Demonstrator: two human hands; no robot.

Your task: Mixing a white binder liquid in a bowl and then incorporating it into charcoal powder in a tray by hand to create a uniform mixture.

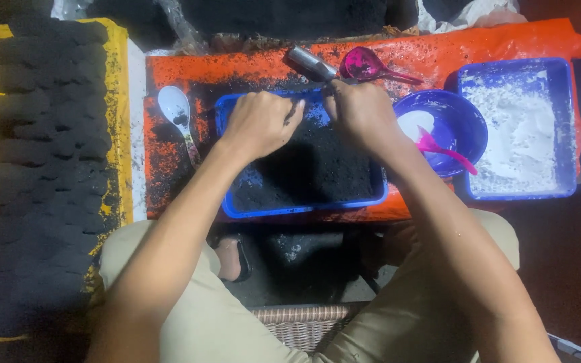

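Observation:
My right hand (363, 114) grips a short metal tube (309, 64) that sticks up and away over the far rim of a blue tray (304, 210) filled with black powder (311, 171). Just left of it, my left hand (260, 123) is curled into a fist over the same tray, its fingertips close to the tube's lower end. Whether the left hand holds anything I cannot see.
Rows of black moulded pieces (42, 121) lie on a yellow sheet at the left. A white spoon (177, 111) rests on the orange sheet (169, 168). A magenta spoon (368, 66), a blue bowl (462, 114) with a pink spoon (442, 149), and a blue tray of white powder (519, 128) stand at the right.

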